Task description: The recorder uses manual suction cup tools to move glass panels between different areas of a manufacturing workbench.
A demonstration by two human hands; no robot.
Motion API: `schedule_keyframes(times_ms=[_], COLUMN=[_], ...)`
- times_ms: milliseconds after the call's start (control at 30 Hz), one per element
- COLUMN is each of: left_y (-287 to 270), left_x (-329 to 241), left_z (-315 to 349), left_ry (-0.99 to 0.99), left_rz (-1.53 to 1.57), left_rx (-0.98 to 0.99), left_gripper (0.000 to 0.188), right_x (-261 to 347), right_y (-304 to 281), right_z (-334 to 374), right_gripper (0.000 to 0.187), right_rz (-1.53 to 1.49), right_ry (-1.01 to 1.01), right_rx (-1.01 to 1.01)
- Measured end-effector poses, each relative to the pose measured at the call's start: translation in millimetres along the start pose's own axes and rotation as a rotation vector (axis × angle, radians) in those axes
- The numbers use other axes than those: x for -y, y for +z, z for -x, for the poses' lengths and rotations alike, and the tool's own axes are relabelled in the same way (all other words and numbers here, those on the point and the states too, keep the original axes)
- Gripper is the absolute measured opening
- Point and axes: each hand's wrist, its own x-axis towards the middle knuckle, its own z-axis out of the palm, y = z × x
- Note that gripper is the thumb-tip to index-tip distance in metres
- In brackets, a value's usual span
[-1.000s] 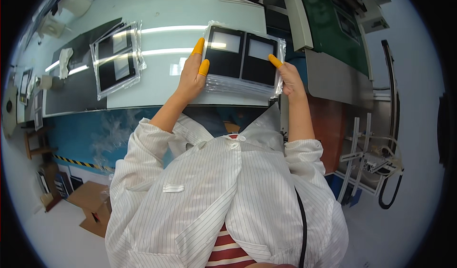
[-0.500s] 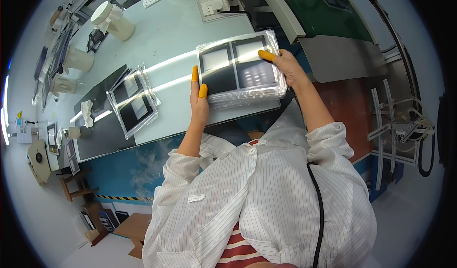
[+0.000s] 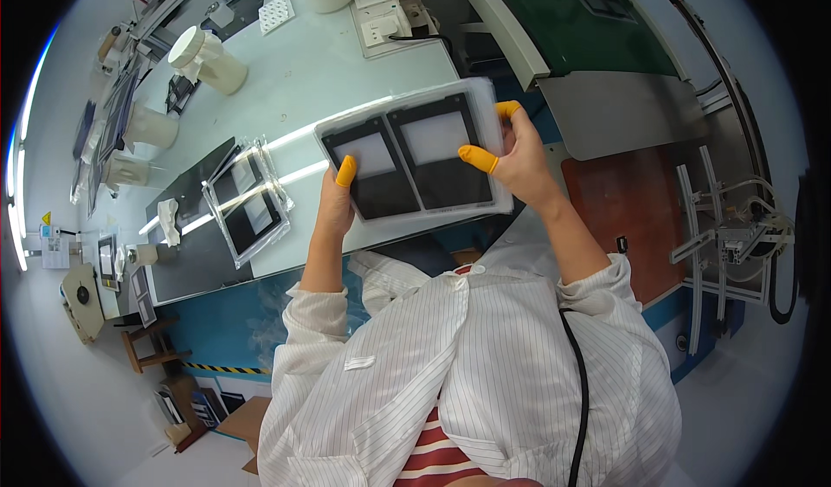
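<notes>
A clear plastic tray pack [image 3: 500,194] is held up over the table's front edge, tilted so its face shows. Side by side in it lie two flat black-bordered panels [image 3: 433,180] with pale windows. My left hand [image 3: 333,206] closes on its left edge, an orange finger cot on the thumb and the other fingers hidden behind. At the right edge my right hand [image 3: 524,162] grips it, thumb in front and a finger at the side, both in orange cots. Left of the pack, another clear tray with similar panels [image 3: 247,206] lies on the table.
The pale table [image 3: 299,80] carries a black mat [image 3: 199,262] with a crumpled white cloth [image 3: 168,221]. Tubs [image 3: 208,61] and a socket strip [image 3: 378,28] stand farther back. On the right are a green conveyor [image 3: 580,32] and a metal frame [image 3: 723,245].
The pack has come lower and slightly left, with its face turned toward me. My left thumb now lies over its front, and my right thumb has moved down the panel face.
</notes>
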Motion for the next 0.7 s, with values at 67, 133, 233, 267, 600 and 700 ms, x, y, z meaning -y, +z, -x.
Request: schedule_keyframes(times_ms=[67, 133, 233, 267, 600, 700], left_y=[5, -1, 8, 2, 41, 42], left_x=[-3, -8, -28, -28, -37, -34], left_z=[10, 20, 37, 38, 53, 43], left_ry=[0.128, 0.297, 0.281, 0.201, 0.425, 0.532], left_rz=[-0.060, -0.207, -0.179, -0.283, -0.441, -0.264], left_rx=[-0.001, 0.005, 0.096, 0.088, 0.032, 0.089], left_gripper=[0.058, 0.057, 0.076, 0.086, 0.121, 0.116], right_x=[-5, -2, -14, -21, -33, -28], right_y=[-5, -9, -13, -12, 5, 9], right_z=[3, 8, 10, 13, 6, 2], right_gripper=[0.055, 0.060, 0.064, 0.066, 0.097, 0.099], right_rz=[-0.062, -0.074, -0.114, -0.126, -0.271, -0.423], right_ry=[-0.042, -0.108, -0.231, -0.194, -0.208, -0.135], right_rx=[0.031, 0.067, 0.075, 0.074, 0.133, 0.136])
